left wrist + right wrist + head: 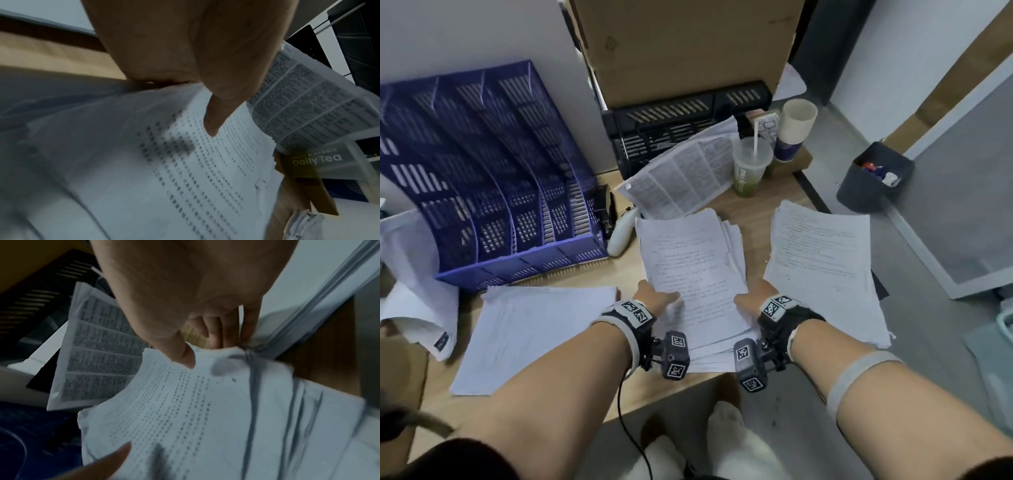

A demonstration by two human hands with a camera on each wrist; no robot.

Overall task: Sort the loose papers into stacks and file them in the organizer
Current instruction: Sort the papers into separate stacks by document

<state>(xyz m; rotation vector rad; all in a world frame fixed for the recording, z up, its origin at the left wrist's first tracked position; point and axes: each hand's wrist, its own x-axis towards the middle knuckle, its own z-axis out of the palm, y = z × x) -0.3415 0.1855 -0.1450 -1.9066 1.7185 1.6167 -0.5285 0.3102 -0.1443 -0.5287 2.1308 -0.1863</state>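
My left hand (657, 301) and right hand (751, 301) pinch the middle stack (695, 274) by its sides, thumbs on top; long axis runs away from my fingers; the organizer (493, 178) lies beyond-left, nearer the left hand.

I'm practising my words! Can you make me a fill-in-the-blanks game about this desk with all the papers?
1. Both hands, the left hand and the right hand, hold the middle stack of printed white papers by its ____ edges.
2. The slotted plastic file organizer at the left of the desk is ____ in colour.
3. The clear plastic cup of green drink has a white ____ standing in it.

Missing words: side; blue; straw
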